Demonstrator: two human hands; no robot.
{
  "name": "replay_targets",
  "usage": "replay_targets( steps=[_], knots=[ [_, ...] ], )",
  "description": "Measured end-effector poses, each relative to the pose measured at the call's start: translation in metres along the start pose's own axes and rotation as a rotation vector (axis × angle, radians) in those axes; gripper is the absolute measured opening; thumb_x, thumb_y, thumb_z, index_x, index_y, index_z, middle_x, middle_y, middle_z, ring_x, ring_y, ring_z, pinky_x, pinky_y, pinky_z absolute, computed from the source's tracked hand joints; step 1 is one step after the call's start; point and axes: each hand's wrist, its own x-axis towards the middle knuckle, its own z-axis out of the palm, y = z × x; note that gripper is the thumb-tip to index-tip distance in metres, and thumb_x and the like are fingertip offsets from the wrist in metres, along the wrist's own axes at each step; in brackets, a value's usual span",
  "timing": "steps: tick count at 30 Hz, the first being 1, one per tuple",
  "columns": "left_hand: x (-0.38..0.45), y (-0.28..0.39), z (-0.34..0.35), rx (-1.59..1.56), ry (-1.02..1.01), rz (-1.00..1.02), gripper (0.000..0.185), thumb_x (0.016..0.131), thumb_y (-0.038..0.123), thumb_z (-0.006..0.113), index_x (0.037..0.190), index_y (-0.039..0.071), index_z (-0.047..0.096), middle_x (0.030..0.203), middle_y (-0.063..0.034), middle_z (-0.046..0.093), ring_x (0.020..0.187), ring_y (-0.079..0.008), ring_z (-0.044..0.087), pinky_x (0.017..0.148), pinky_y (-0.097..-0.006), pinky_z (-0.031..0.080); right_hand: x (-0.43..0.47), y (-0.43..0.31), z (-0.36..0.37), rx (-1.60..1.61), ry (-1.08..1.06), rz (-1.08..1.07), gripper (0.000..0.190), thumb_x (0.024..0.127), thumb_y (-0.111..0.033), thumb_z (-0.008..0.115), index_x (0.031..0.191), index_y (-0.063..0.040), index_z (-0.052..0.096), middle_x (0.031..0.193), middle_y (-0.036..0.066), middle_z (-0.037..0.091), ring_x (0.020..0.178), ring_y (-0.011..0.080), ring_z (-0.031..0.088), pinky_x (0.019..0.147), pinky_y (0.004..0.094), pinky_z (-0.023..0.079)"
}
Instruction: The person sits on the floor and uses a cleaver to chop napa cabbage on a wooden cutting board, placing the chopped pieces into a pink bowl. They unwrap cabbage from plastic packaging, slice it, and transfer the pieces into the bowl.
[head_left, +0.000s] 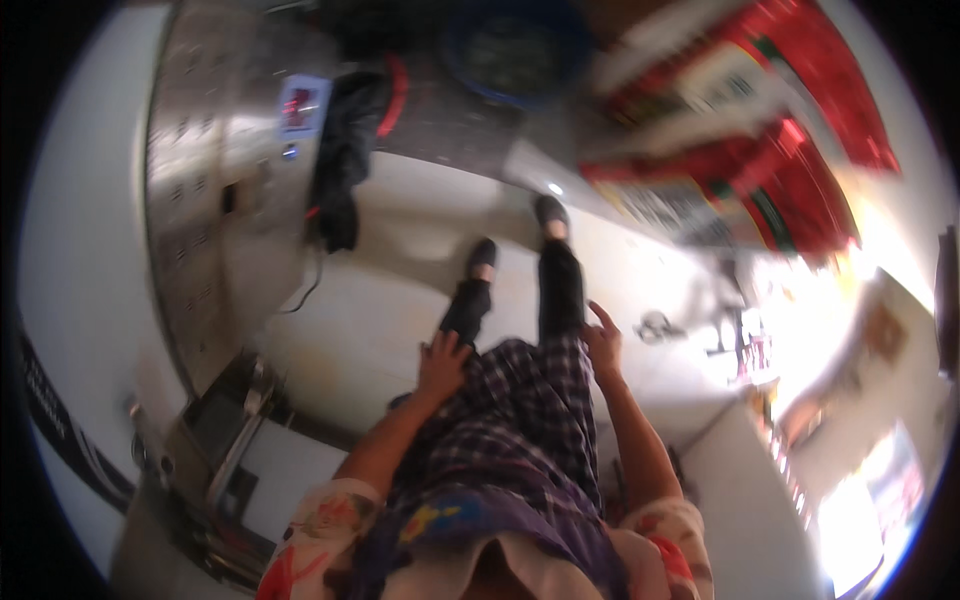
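Note:
My left hand (442, 367) has its fingers spread beside the left edge of a dark plaid apron (517, 405), close to my black trouser leg; whether it touches the cloth I cannot tell. On the apron's other side hangs my right hand (604, 345), with one finger stretched out, the others partly curled and nothing seen in it. Below are my dark shoes (551, 210) on a pale floor (397, 300). The picture is blurred.
A metal cabinet (247, 135) with a black cloth-like item (343, 165) stands ahead on the left. A blue basin (517, 56) is at the top. Large red-and-white bags (690, 199) fill the upper right. Metal equipment (232, 427) stands at lower left, and bright light enters on the right.

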Motion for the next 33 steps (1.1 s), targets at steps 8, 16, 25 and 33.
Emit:
replay_targets(
  steps=[8,16,25,33],
  knots=[
    [-0.027,0.01,0.0,0.129,-0.002,0.148,0.045,0.076,0.034,0.06,0.12,0.022,0.052,0.139,-0.0119,0.028,0.127,-0.0368,0.025,0.09,-0.0541,0.033,-0.075,0.079,-0.022,0.224,0.086,0.072,0.042,0.075,-0.002,0.049,0.117,-0.005,0.054,0.059,-0.003,0.048,0.053,0.0048,0.043,0.05,0.0195,0.038],
    [-0.046,0.077,0.013,0.321,0.028,0.317,0.038,0.079,0.035,0.056,0.114,0.02,0.056,0.13,-0.0141,0.039,0.121,-0.0373,0.032,0.089,-0.0517,0.035,-0.121,0.148,-0.097,0.296,0.092,-0.009,0.038,0.075,-0.006,0.05,0.111,-0.006,0.057,0.067,0.009,0.059,0.059,0.0156,0.052,0.06,0.029,0.045],
    [-0.031,0.224,-0.006,0.554,-0.076,0.54,0.036,0.079,0.038,0.055,0.112,0.022,0.058,0.129,-0.0097,0.04,0.122,-0.0348,0.031,0.093,-0.0501,0.031,-0.179,0.298,-0.261,0.647,0.548,0.089,0.038,0.078,-0.007,0.048,0.116,-0.005,0.054,0.058,-0.005,0.043,0.045,0.0041,0.035,0.04,0.0197,0.032],
    [0.0,0.333,0.023,0.65,-0.218,0.89,0.034,0.08,0.043,0.053,0.11,0.028,0.058,0.127,-0.0044,0.041,0.121,-0.0289,0.033,0.092,-0.0479,0.034,-0.21,0.319,-0.28,0.937,0.524,0.267,0.041,0.075,-0.005,0.048,0.115,0.001,0.051,0.057,-0.003,0.045,0.045,0.0038,0.037,0.038,0.0187,0.029]
  ],
)
